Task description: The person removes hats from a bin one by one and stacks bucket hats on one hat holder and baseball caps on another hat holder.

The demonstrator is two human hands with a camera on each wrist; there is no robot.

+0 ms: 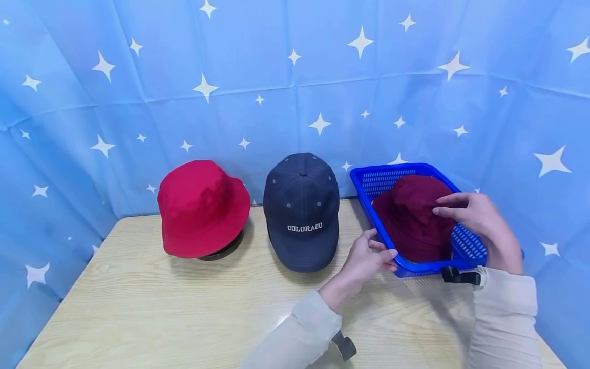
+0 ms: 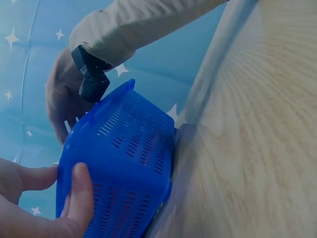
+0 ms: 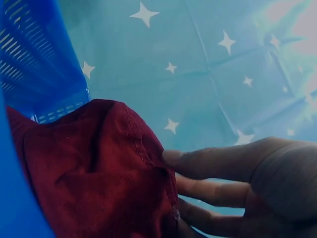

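Observation:
A maroon bucket hat (image 1: 417,205) lies in a blue plastic basket (image 1: 375,218) at the right of the table. My left hand (image 1: 366,259) grips the basket's near left corner, thumb and fingers on either side of the rim in the left wrist view. Over the hat's right side is my right hand (image 1: 475,215), its fingers fairly straight. In the right wrist view, the right thumb (image 3: 203,161) touches the hat's creased, stitched edge; the other fingertips are partly hidden behind the cloth.
A dark navy cap (image 1: 301,200) lettered COLORADO stands left of the basket. Farther left, a red bucket hat (image 1: 200,207) sits tilted on a dark stand (image 1: 226,250). Behind the wooden table (image 1: 175,312) hangs a blue curtain (image 1: 258,46) with white stars.

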